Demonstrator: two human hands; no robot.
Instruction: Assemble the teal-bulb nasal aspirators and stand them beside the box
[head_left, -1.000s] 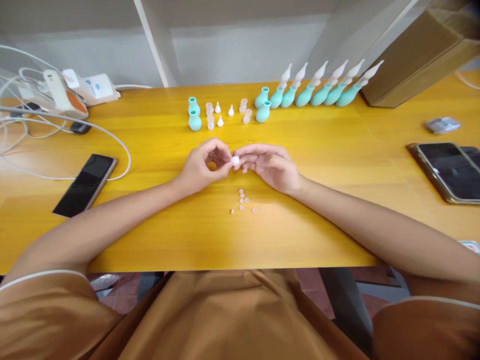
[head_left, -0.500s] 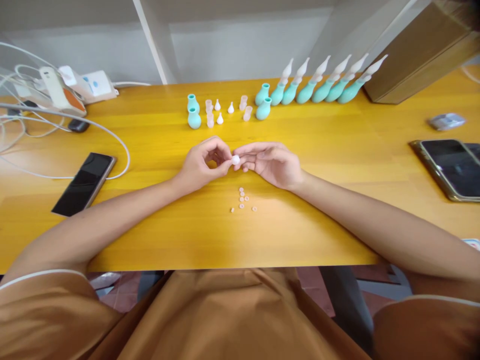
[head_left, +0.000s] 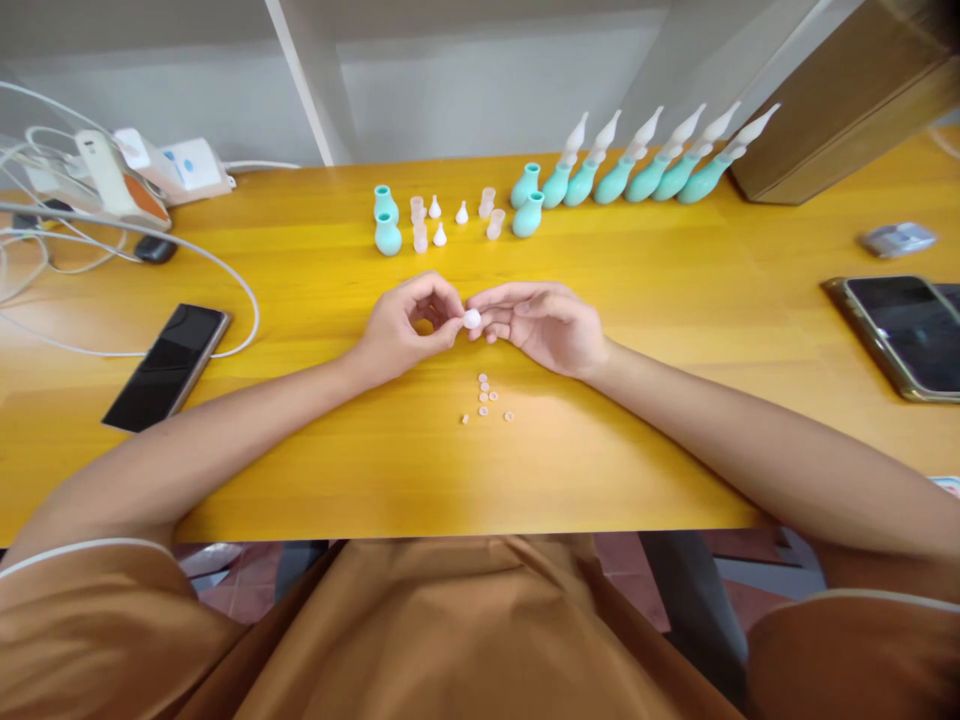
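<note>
Between thumb and index finger, my left hand pinches a small white nozzle tip, its round base facing me and the rest hidden. Across from it, my right hand has its fingers stretched out and apart, the fingertips at the right side of the nozzle tip; whether they press on it I cannot tell. Several tiny clear rings lie on the table below the hands. Beyond the hands stand white nozzle tips, clear connector pieces and teal rubber bulbs.
Assembled teal bulb aspirators with long white tips line the back right, beside a cardboard box. A phone and white cables lie left, near a power strip. Another phone lies right on the yellow table.
My hands hold nearly the same pose around the nozzle tip. Only a slight shift of the whole view shows.
</note>
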